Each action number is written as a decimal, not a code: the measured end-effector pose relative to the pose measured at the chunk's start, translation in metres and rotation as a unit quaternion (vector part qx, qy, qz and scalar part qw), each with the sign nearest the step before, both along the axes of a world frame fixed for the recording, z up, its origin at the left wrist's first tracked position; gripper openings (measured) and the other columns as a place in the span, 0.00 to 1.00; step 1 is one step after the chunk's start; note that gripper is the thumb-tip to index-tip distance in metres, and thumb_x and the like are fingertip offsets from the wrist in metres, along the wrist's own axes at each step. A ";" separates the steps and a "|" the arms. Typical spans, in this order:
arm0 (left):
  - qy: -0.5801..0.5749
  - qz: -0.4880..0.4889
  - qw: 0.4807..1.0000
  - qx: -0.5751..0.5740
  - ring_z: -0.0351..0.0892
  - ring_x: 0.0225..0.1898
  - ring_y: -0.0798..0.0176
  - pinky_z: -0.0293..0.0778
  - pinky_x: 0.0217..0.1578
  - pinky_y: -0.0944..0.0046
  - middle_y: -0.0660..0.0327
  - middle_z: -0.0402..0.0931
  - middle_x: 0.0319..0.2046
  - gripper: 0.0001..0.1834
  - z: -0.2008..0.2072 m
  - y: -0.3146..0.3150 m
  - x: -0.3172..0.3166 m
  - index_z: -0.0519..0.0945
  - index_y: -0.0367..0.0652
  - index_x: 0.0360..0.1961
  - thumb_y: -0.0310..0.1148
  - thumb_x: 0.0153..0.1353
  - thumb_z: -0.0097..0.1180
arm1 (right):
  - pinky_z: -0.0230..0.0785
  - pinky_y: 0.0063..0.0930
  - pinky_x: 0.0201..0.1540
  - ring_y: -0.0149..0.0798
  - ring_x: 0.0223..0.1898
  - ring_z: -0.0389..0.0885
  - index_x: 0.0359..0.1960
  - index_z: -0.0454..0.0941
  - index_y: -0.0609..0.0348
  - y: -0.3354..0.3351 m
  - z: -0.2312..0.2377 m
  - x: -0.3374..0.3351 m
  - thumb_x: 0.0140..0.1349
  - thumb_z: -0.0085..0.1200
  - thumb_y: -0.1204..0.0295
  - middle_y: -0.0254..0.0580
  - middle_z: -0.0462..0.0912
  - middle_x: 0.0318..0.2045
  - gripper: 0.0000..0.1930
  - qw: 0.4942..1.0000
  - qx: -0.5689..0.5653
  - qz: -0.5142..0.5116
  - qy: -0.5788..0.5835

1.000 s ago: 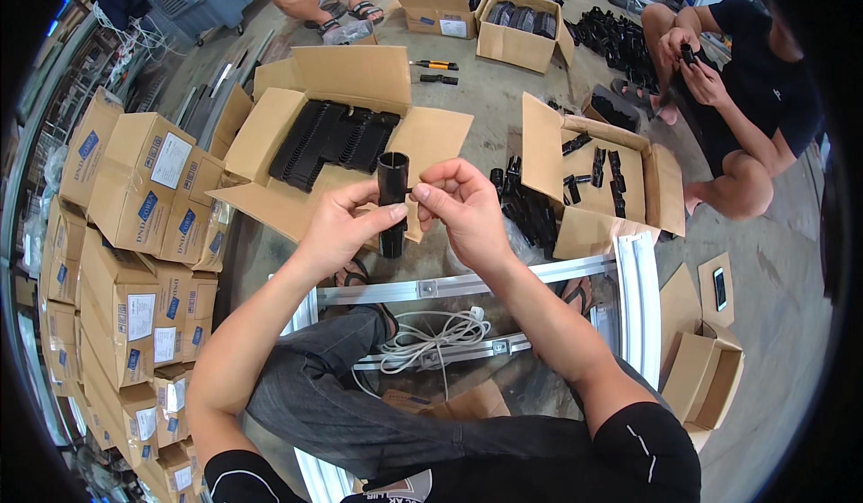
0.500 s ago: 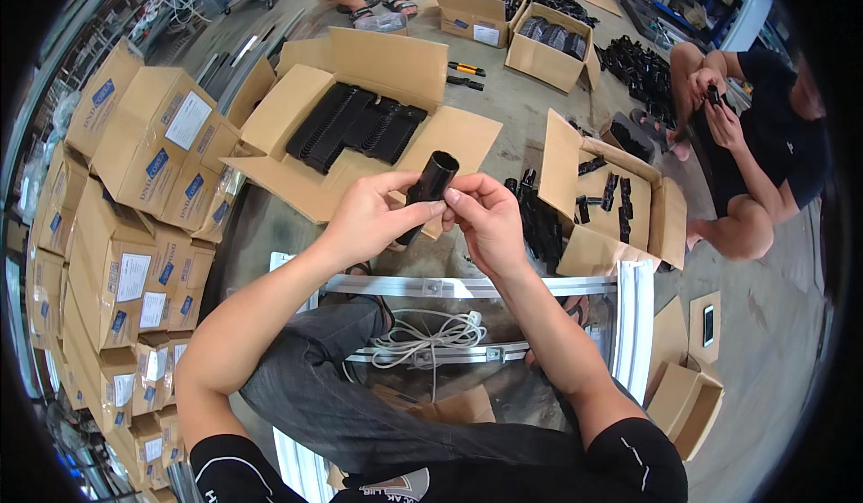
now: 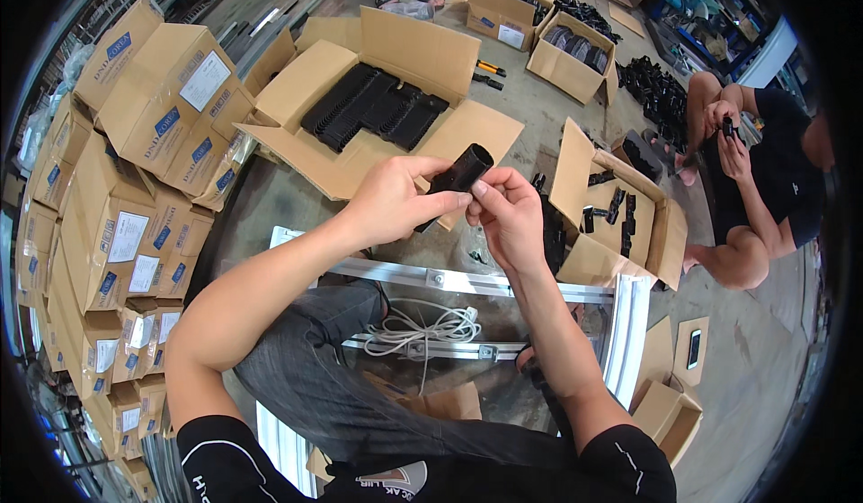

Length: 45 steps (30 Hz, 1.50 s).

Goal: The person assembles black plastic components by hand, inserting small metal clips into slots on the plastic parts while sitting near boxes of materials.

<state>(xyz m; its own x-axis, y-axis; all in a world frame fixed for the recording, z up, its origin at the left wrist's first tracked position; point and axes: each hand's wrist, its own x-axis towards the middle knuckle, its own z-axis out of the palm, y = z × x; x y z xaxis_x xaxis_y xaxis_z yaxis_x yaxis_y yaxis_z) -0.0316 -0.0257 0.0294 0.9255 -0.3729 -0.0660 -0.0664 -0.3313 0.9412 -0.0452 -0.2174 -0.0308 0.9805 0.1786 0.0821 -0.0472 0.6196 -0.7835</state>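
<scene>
Holding tube in left hand, with right hand just right of grip, cannot tell whether pinching; might drop tube from slack pressure.

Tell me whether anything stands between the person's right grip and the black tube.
Nothing visible does. The left grip holds the black tube tilted, leaving its upper open end uncovered. The right grip has its fingertips close beside that end; whether they touch it is hard to tell.

Black tube in left fingers
</scene>
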 end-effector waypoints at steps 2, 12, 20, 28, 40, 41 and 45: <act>-0.007 -0.001 1.000 0.001 0.74 0.20 0.77 0.67 0.21 0.72 0.65 0.81 0.24 0.21 -0.004 0.001 0.001 0.84 0.41 0.49 0.40 0.57 0.66 | 0.74 0.22 0.31 0.28 0.28 0.79 0.40 0.78 0.66 0.002 -0.002 -0.001 0.66 0.57 0.77 0.39 0.82 0.31 0.05 0.998 0.047 0.007 0.034; 0.012 0.010 0.991 0.132 0.78 0.22 0.70 0.73 0.25 0.64 0.58 0.81 0.21 0.23 0.014 -0.005 -0.006 0.84 0.37 0.45 0.44 0.53 0.66 | 0.70 0.19 0.21 0.26 0.21 0.77 0.42 0.72 0.67 0.015 0.011 -0.001 0.64 0.63 0.64 0.37 0.80 0.25 0.18 0.982 -0.158 -0.078 0.063; -0.064 -0.031 0.960 0.270 0.78 0.23 0.64 0.73 0.27 0.60 0.57 0.79 0.20 0.25 0.007 -0.008 -0.005 0.84 0.35 0.42 0.47 0.54 0.66 | 0.67 0.16 0.18 0.24 0.18 0.76 0.42 0.74 0.67 0.004 -0.001 0.009 0.62 0.62 0.70 0.37 0.80 0.24 0.15 0.981 -0.169 -0.022 0.098; 0.291 -0.027 0.953 -0.082 0.82 0.36 0.69 0.76 0.39 0.68 0.59 0.81 0.41 0.23 -0.018 0.008 0.010 0.76 0.36 0.54 0.45 0.68 0.55 | 0.61 0.16 0.17 0.24 0.16 0.74 0.44 0.75 0.65 -0.008 0.002 0.016 0.63 0.60 0.73 0.34 0.79 0.24 0.11 0.986 -0.138 0.018 0.091; 0.266 -0.082 0.949 -0.149 0.82 0.40 0.68 0.77 0.42 0.67 0.57 0.81 0.46 0.20 -0.025 0.008 0.011 0.74 0.33 0.56 0.34 0.68 0.56 | 0.59 0.18 0.20 0.23 0.18 0.70 0.48 0.74 0.66 -0.010 0.010 0.017 0.64 0.59 0.73 0.31 0.77 0.23 0.14 0.991 -0.126 0.033 0.038; 0.270 -0.084 0.947 -0.151 0.82 0.40 0.68 0.77 0.42 0.67 0.57 0.81 0.46 0.20 -0.024 0.006 0.011 0.74 0.33 0.56 0.34 0.68 0.56 | 0.59 0.18 0.20 0.23 0.18 0.70 0.48 0.74 0.66 -0.012 0.008 0.017 0.64 0.59 0.73 0.31 0.77 0.23 0.14 0.990 -0.128 0.031 0.041; 0.276 -0.075 0.950 -0.128 0.83 0.36 0.67 0.80 0.38 0.67 0.55 0.81 0.45 0.18 -0.025 0.002 0.012 0.75 0.34 0.56 0.32 0.69 0.54 | 0.57 0.15 0.24 0.20 0.22 0.69 0.49 0.76 0.66 -0.018 0.011 0.022 0.63 0.60 0.73 0.27 0.78 0.27 0.15 0.984 -0.176 0.017 0.034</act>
